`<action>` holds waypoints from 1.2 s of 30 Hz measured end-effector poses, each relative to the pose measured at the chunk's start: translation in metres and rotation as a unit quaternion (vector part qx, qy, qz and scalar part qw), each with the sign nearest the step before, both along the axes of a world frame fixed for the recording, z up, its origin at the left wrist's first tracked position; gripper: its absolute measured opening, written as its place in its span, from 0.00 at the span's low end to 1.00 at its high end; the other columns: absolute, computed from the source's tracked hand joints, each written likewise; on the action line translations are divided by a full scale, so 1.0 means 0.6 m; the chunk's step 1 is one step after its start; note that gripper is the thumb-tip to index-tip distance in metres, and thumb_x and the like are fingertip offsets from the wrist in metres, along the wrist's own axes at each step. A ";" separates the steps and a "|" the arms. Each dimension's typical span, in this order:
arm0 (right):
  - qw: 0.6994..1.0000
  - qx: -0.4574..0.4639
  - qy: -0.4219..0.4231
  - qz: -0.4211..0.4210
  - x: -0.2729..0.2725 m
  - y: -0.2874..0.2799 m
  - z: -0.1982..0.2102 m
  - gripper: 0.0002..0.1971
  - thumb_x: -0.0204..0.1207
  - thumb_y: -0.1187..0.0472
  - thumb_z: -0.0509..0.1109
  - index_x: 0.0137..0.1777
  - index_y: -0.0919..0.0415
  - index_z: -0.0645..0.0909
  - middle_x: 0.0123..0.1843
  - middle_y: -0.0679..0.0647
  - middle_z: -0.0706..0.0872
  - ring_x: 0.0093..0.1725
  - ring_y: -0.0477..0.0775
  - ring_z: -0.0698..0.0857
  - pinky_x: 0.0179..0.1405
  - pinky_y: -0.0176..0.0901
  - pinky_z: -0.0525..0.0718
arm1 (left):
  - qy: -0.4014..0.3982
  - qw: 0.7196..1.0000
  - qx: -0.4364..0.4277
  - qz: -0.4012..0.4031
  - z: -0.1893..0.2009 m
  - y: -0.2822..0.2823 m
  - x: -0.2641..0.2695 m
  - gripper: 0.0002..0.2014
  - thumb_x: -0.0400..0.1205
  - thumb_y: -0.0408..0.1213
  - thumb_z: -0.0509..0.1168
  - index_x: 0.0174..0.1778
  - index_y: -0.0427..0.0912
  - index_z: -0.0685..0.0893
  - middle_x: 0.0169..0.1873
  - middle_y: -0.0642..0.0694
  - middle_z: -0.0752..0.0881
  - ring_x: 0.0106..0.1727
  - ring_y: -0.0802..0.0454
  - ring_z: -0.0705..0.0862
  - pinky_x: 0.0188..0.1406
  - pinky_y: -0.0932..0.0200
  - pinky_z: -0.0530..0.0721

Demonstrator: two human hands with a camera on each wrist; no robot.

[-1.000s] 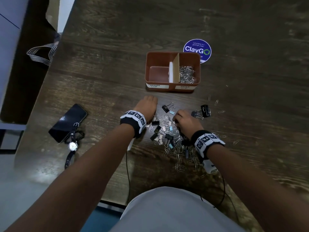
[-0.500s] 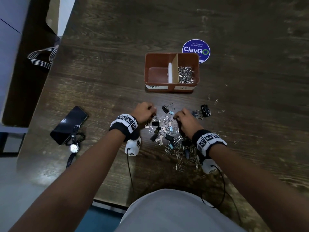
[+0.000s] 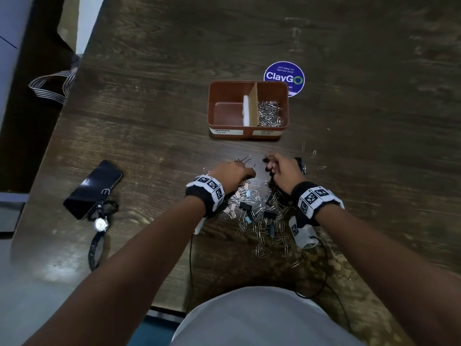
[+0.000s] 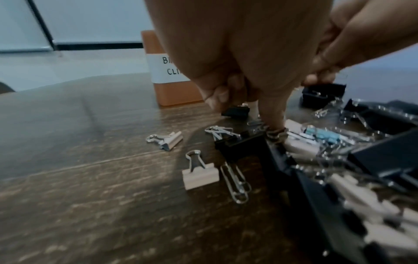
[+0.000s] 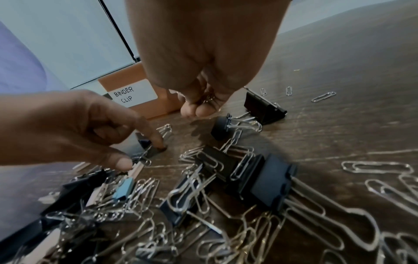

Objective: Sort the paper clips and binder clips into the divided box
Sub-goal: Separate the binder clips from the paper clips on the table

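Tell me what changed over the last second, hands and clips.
The left hand drew back from near the divided box and came down on the pile's far left edge, fingertips at a small black binder clip. The right hand lifted slightly, fingers bunched around paper clips. Box, phone and watch stayed put.

Black phone [image 3: 93, 189] touching wristwatch [image 3: 101, 224] on wooden table [image 3: 174, 71]; round blue sticker [image 3: 284, 76].
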State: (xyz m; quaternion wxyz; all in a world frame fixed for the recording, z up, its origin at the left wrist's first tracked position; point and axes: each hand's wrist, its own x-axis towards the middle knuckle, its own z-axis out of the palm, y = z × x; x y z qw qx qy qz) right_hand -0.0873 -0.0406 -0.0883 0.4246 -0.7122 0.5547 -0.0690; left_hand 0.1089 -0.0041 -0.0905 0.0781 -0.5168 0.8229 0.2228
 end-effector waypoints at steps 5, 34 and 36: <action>1.000 0.003 -0.008 -0.029 -0.009 -0.011 0.023 0.24 0.77 0.80 0.58 0.70 0.62 0.76 0.54 0.52 0.81 0.51 0.47 0.80 0.51 0.32 0.75 | -0.055 0.997 -0.023 -0.041 0.004 0.004 -0.007 0.11 0.83 0.35 0.64 0.62 0.46 0.80 0.51 0.45 0.83 0.46 0.44 0.86 0.36 0.51 0.85; 0.928 0.029 -0.190 -0.319 -0.026 -0.194 0.108 0.14 0.78 0.73 0.60 0.46 0.55 0.83 0.40 0.57 0.89 0.36 0.51 0.87 0.40 0.46 0.87 | 0.102 0.975 0.048 0.191 0.208 -0.245 -0.047 0.16 0.89 0.37 0.55 0.69 0.35 0.79 0.63 0.38 0.84 0.61 0.43 0.83 0.61 0.53 0.79; 0.938 0.010 -0.127 -0.321 -0.055 -0.177 0.096 0.13 0.78 0.71 0.61 0.47 0.56 0.84 0.45 0.57 0.90 0.39 0.48 0.89 0.46 0.44 0.89 | 0.101 0.975 0.038 0.193 0.197 -0.234 -0.047 0.18 0.89 0.36 0.55 0.73 0.36 0.77 0.68 0.37 0.81 0.68 0.42 0.80 0.68 0.53 0.75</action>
